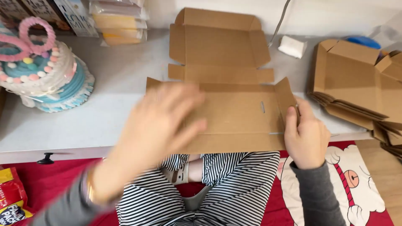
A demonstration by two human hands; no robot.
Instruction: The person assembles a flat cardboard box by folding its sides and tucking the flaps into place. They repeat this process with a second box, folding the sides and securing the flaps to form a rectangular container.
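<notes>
**Flat box blank, one side flap coming up**

Nearest to us are striped trousers (222,184) and a red mat (54,184) on the floor, with our grey sleeves rising toward the near edge of the table (104,121).

Our left hand (161,125) is blurred, fingers spread apart and loose, hovering over or brushing the left part of the cardboard box blank (234,113); we cannot tell whether it presses down. Our right hand (305,136) is closed around the blank's right side flap (286,94), pinching it at the near right corner of the panel, and that flap stands tilted up.

We judge the folding barely begun: the main panel lies flat across the table's near edge, and the lid section (220,39) beyond it lies unfolded toward the far edge, its small tabs spread. Most walls remain to be raised and tucked.

Toward the right edge sits a stack of cardboard blanks (356,79), partly folded. At the left edge stands a blue and white cake-shaped decoration (46,73) with pink loops. Near the far edge lie wrapped packets (119,21) and a small white block (292,46).
</notes>
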